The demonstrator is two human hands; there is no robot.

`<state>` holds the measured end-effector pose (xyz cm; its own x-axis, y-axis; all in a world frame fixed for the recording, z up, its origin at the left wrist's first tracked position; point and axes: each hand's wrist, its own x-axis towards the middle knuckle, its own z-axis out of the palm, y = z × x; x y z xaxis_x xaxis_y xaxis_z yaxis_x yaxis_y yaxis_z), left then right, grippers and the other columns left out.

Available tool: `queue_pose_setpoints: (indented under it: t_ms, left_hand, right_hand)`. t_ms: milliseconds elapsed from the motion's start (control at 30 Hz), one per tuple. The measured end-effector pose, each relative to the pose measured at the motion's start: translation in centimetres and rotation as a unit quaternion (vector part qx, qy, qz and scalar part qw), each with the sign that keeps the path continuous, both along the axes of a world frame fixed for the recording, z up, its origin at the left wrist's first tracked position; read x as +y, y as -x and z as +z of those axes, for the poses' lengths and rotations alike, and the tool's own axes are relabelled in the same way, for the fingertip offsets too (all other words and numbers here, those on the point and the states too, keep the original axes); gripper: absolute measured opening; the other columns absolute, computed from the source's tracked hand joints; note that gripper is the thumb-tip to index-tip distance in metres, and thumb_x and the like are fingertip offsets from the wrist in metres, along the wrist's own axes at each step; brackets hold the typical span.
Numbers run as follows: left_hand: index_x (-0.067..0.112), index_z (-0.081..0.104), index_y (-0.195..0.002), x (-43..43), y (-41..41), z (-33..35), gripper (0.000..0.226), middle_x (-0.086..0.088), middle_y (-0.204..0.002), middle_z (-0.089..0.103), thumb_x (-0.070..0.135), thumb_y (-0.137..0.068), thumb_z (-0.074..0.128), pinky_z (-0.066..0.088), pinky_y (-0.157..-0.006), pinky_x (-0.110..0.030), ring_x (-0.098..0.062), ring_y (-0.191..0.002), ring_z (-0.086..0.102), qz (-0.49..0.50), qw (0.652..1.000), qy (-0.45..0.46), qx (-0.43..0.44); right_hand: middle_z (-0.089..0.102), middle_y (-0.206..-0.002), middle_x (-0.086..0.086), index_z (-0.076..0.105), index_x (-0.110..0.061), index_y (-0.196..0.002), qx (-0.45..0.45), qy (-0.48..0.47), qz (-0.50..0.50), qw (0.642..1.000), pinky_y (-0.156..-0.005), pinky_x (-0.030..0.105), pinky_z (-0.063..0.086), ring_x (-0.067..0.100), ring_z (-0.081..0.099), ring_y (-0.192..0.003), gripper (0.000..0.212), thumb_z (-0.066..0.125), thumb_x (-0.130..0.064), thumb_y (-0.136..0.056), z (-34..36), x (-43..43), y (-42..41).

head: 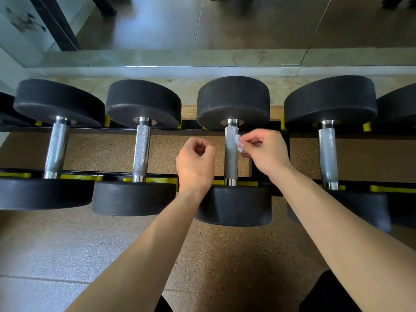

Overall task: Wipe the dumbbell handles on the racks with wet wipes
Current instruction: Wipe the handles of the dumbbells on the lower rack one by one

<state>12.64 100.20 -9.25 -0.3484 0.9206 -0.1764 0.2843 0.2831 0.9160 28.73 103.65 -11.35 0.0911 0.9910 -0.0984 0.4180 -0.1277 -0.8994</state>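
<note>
On the rack, third handle from the left: I see a small white wet wipe [237,143] pressed to the right side of the knurled dumbbell handle [231,161], near its far end. Right hand [266,152] holds it, fingers [247,143] pinched tight on the wipe. Left hand [195,164] hovers just left of the same handle, apart from it, fingers curled in on nothing I can see. The dumbbell lies across the rack's black rails [198,131], a round black head [233,101] at each end. Neighbouring dumbbells [141,145] sit alongside on both sides, with yellow cradle pieces [391,189] between them. Speckled brown floor [94,152] shows beneath, and a mirror [247,23] stands behind.
</note>
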Motion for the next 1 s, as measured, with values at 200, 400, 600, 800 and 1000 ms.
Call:
queue_pose_setpoints:
  t_ms: [200,400,600,800,1000]
  left_hand:
    - [0.024,0.065,-0.088,0.0,-0.1,0.1,0.008,0.005,-0.085,0.069,0.018,-0.090,0.061,0.059,-0.083,-0.040,-0.015,-0.084,0.067,0.001,1.000,0.000,0.007]
    - [0.025,0.066,-0.089,0.1,-0.1,0.0,0.008,0.004,-0.085,0.069,0.018,-0.089,0.062,0.059,-0.085,-0.042,-0.016,-0.085,0.067,-0.001,1.000,0.004,0.007]
    - [0.023,0.066,-0.088,0.1,-0.1,0.0,0.008,0.004,-0.085,0.069,0.017,-0.087,0.062,0.059,-0.084,-0.044,-0.018,-0.085,0.068,0.001,1.000,-0.001,0.006]
    - [0.024,0.067,-0.091,0.1,0.0,0.0,0.009,0.005,-0.088,0.069,0.017,-0.088,0.062,0.059,-0.086,-0.043,-0.016,-0.087,0.067,0.003,1.000,0.001,0.000]
    - [0.024,0.067,-0.091,0.1,-0.1,-0.1,0.009,0.004,-0.088,0.070,0.017,-0.089,0.062,0.059,-0.087,-0.043,-0.017,-0.087,0.068,0.003,1.000,0.003,0.003]
  right_hand:
    - [0.073,-0.090,-0.009,0.075,-0.025,-0.094,0.010,-0.024,-0.073,0.997,-0.083,0.039,0.061,0.008,0.071,-0.084,0.012,0.072,-0.014,-0.091,-0.5,1.2,1.0]
    - [0.073,-0.090,-0.007,0.074,-0.026,-0.093,-0.010,-0.007,-0.009,1.000,-0.082,0.038,0.062,0.008,0.071,-0.082,0.012,0.072,-0.014,-0.091,-0.5,0.1,0.1]
    - [0.073,-0.089,-0.009,0.075,-0.023,-0.093,-0.017,-0.008,-0.012,1.000,-0.083,0.040,0.061,0.008,0.071,-0.084,0.008,0.073,-0.015,-0.090,-0.7,0.0,0.1]
    - [0.073,-0.090,-0.006,0.075,-0.020,-0.094,-0.030,0.003,0.034,0.999,-0.080,0.035,0.062,0.007,0.071,-0.082,0.009,0.073,-0.012,-0.090,-0.6,-1.0,-0.4]
    - [0.071,-0.095,-0.012,0.074,-0.026,-0.095,-0.074,-0.033,0.021,0.996,-0.086,0.034,0.059,0.005,0.067,-0.090,0.010,0.073,-0.018,-0.090,-0.6,-1.3,-0.1]
